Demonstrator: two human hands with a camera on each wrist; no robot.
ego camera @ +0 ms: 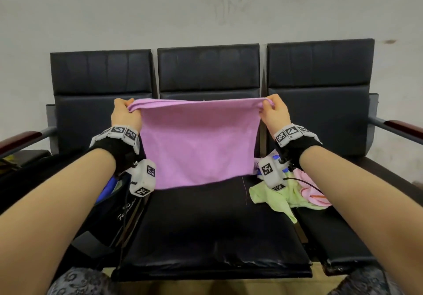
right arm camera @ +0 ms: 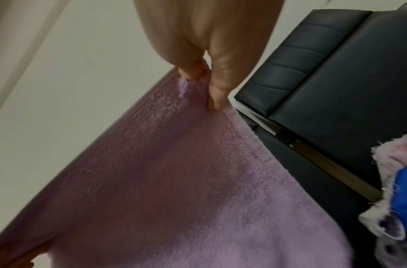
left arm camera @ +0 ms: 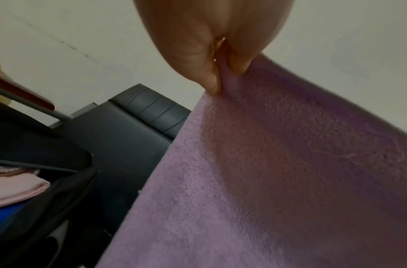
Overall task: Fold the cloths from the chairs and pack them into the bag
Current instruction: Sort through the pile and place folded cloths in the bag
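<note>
A purple cloth [ego camera: 196,143] hangs stretched in the air over the middle chair seat [ego camera: 212,233], doubled over along its top edge. My left hand [ego camera: 124,111] pinches its top left corner, and my right hand [ego camera: 272,110] pinches its top right corner. The left wrist view shows the fingers [left arm camera: 211,79] pinching the purple cloth [left arm camera: 266,181]; the right wrist view shows the same pinch [right arm camera: 211,87] on the cloth [right arm camera: 186,181]. A black bag [ego camera: 119,212] stands open on the left seat, with a folded pink cloth [left arm camera: 16,188] inside.
A loose green cloth [ego camera: 274,197] and a pink cloth [ego camera: 309,191] lie crumpled on the right seat. A blue and white cloth [right arm camera: 399,195] lies beside them. Three black chair backs [ego camera: 208,70] stand against a grey wall. Armrests [ego camera: 402,130] flank the row.
</note>
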